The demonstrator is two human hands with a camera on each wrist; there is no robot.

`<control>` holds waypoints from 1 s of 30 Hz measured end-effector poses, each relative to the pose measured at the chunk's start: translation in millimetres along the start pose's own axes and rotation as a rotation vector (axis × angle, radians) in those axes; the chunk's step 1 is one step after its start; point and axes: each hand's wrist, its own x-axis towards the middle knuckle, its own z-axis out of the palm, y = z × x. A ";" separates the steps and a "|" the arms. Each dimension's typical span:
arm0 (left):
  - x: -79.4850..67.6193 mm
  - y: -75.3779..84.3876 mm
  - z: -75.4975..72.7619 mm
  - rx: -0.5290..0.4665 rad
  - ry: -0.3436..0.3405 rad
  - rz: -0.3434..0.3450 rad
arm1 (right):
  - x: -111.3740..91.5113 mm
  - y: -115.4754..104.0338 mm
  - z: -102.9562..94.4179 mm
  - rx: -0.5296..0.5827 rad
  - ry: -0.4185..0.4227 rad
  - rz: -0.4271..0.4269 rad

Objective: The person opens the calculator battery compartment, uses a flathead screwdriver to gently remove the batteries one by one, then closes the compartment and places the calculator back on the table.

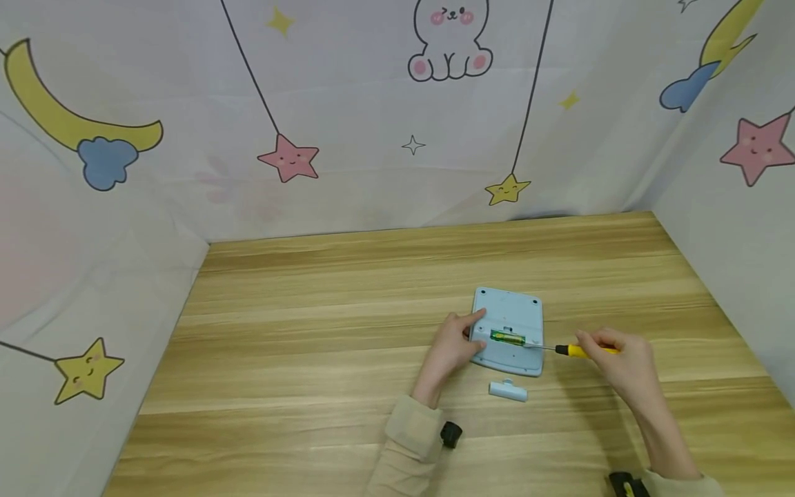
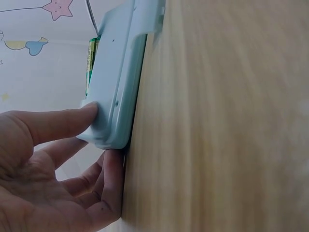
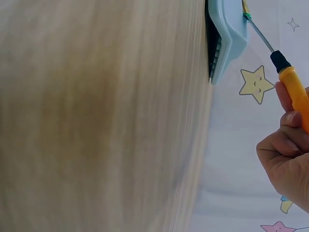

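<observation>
A light blue calculator lies face down, its battery compartment uncovered and a green battery inside. My left hand holds the calculator at its left edge. In the left wrist view the thumb presses on its back, other fingers against the side. The right hand grips a screwdriver by its yellow handle. Its metal tip touches the battery's right end in the compartment. A small light blue battery cover rests on the table just in front of the calculator.
The wood-grain table is bounded at the back and sides by white cloth printed with stars and moons. A black wrist strap piece shows at the left sleeve.
</observation>
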 end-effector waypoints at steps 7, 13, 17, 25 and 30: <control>1.4 -2.8 1.1 -0.011 0.002 -0.004 | -0.8 1.1 -0.2 0.020 -0.019 0.015; 0.6 -2.3 0.8 0.002 0.002 0.000 | -1.1 0.4 -0.2 0.022 -0.017 0.019; 0.2 -2.0 0.6 0.006 0.001 0.002 | -0.7 0.4 -0.2 0.025 -0.019 0.026; 0.5 -2.1 0.5 0.017 0.004 0.002 | -0.7 1.0 0.1 0.031 -0.013 0.019; 1.8 -2.9 1.3 0.029 0.005 0.003 | -0.6 1.8 0.2 0.044 -0.008 0.009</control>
